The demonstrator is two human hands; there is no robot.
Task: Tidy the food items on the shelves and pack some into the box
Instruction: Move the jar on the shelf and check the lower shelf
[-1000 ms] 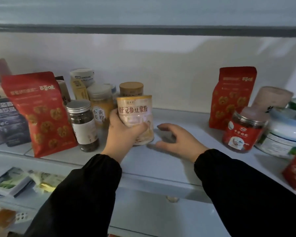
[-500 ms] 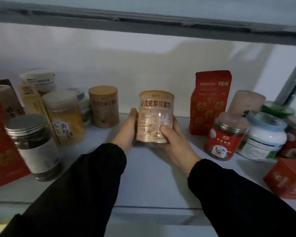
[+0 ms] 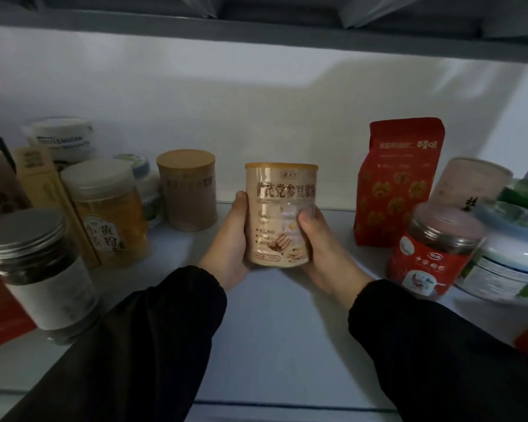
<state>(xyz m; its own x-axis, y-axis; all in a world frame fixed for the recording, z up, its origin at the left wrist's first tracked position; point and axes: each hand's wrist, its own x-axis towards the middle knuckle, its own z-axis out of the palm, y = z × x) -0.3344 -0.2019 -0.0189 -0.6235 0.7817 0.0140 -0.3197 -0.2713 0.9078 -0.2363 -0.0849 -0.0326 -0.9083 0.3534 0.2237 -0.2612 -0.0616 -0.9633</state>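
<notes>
Left hand (image 3: 230, 239): wrapped round the left side of the beige can (image 3: 281, 214), thumb up along its wall, gripping it
Right hand (image 3: 320, 242): clasping the can's right side, thumb pressed on the front label, gripping it too
Can's axis: long axis vertical, orange-rimmed lid up, printed label facing the camera
Can's place: held upright between both palms over the middle of the shelf (image 3: 281, 330); whether its base touches the shelf cannot be told
Against the hands: can sits between them, its top half rising clear above the fingers
Change from half a second ago: same two-handed hold, can kept upright; the view has closed in, so the can and hands fill more of the frame
Change from a second ago: then only the left hand held the can, beside the brown tin (image 3: 189, 190), with the right hand flat on the shelf
Left neighbours: brown tin, yellow jar (image 3: 107, 211), metal-lidded jar (image 3: 34, 269)
Right neighbours: red pouch (image 3: 400, 184), red-label jar (image 3: 433, 251), well apart from the can
</notes>
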